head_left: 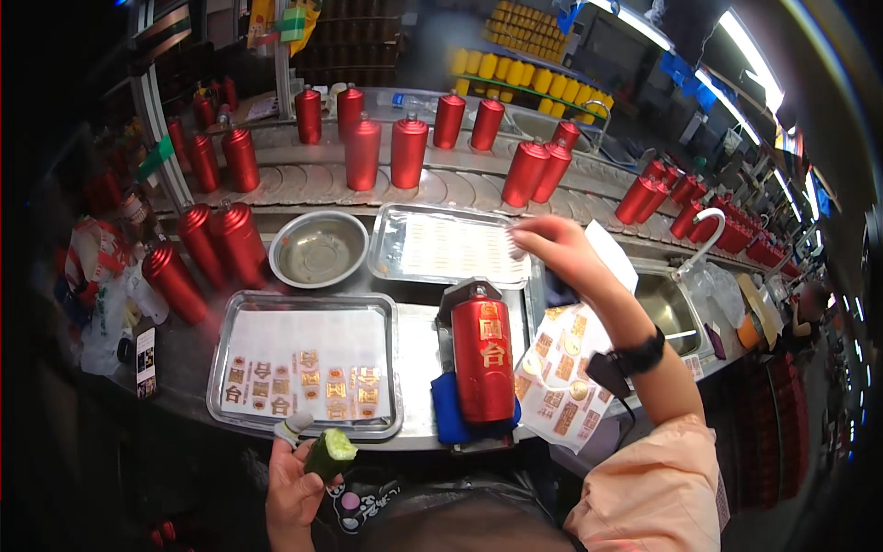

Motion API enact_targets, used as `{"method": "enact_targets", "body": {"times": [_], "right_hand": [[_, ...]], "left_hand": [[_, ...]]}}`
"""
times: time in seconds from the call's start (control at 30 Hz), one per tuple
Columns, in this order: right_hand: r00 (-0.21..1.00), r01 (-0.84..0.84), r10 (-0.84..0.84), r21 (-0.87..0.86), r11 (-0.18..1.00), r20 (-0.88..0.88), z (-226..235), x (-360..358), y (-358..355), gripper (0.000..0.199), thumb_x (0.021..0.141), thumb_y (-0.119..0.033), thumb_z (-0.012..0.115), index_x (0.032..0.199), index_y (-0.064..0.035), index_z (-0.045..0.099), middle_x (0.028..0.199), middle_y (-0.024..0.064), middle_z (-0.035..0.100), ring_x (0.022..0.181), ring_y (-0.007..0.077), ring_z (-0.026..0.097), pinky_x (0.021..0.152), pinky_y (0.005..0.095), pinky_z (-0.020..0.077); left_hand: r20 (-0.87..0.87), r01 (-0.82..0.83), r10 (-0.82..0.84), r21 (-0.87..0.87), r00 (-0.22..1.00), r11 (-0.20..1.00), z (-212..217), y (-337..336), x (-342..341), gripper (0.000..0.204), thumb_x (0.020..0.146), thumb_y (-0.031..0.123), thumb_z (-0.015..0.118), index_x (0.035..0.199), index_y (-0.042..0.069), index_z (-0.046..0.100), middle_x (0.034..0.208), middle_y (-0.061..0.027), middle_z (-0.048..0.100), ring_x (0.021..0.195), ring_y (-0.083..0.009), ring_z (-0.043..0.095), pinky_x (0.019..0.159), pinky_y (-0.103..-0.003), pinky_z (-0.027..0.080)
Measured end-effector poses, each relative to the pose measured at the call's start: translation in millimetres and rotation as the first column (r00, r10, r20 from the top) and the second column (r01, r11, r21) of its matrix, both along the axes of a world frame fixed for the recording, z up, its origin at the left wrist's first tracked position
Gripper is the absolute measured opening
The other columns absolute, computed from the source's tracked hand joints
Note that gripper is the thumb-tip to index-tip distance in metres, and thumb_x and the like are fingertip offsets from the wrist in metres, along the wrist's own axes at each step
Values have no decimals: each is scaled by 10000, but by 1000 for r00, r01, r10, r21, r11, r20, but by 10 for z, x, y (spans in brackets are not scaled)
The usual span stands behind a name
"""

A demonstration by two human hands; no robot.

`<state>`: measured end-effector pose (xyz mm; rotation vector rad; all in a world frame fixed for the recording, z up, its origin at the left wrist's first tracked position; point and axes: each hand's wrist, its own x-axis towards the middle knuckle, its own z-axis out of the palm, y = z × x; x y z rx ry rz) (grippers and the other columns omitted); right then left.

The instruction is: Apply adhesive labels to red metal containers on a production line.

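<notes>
My left hand [296, 488], low in front of me, is closed round a cut piece of cucumber [333, 453] with its pale green end turned up. A whitish wrap [293, 425] shows at one finger of that hand. My right hand [556, 247] reaches over the right end of a metal tray [379, 262] lined with rows of small pale strips. Its fingers are pinched together; what they hold, if anything, I cannot make out. Between my arms a red bottle [481, 359] with gold characters lies in a dark holder on a blue cloth [448, 409].
A nearer tray [398, 368] carries gold-and-red decals on white paper. Beyond it stands a metal bowl [318, 250]. More decal sheets [563, 377] lie under my right forearm. Red bottles [409, 152] stand along a conveyor [303, 175]. A sink [667, 308] is at right, a phone [146, 363] at left.
</notes>
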<state>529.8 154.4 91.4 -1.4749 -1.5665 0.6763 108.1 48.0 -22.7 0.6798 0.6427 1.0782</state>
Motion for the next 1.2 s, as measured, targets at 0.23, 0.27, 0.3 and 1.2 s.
{"method": "enact_targets", "body": {"times": [0.23, 0.27, 0.3, 1.2], "right_hand": [[962, 195, -237, -263, 945, -136, -845, 231, -1326, 327, 857, -151, 698, 1150, -14, 649, 859, 16, 654, 661, 33, 537, 570, 189, 422], [957, 196, -246, -283, 939, -153, -918, 154, -1458, 340, 853, -148, 705, 1162, -18, 644, 871, 12, 656, 640, 20, 520, 557, 179, 404], [955, 186, -246, -309, 933, -167, -982, 60, -1576, 354, 850, -145, 712, 1174, -22, 639, 883, 9, 657, 618, 8, 504, 543, 170, 386], [730, 672, -660, -12, 740, 178, -1347, 492, -2340, 312, 818, -169, 700, 1089, -15, 687, 870, 130, 678, 676, 152, 586, 628, 286, 470]], "left_hand": [[-32, 133, -131, 105, 991, 985, 81, 100, 313, 956, 716, 203, 819, 1448, 11, 237, 1196, -191, 579, 776, -208, 646, 620, -269, 497], [-32, 146, -144, 85, 989, 986, 86, 108, 368, 950, 722, 197, 816, 1450, 13, 235, 1209, -187, 572, 786, -207, 642, 632, -269, 494], [-24, 162, -161, 84, 987, 983, 93, 109, 418, 944, 728, 191, 813, 1451, 15, 233, 1223, -184, 565, 795, -205, 637, 644, -270, 492], [-59, 277, -278, -22, 959, 961, 464, -78, 1111, 964, 551, 56, 790, 1376, -9, 295, 953, -178, 603, 728, -300, 661, 608, -359, 559]]}}
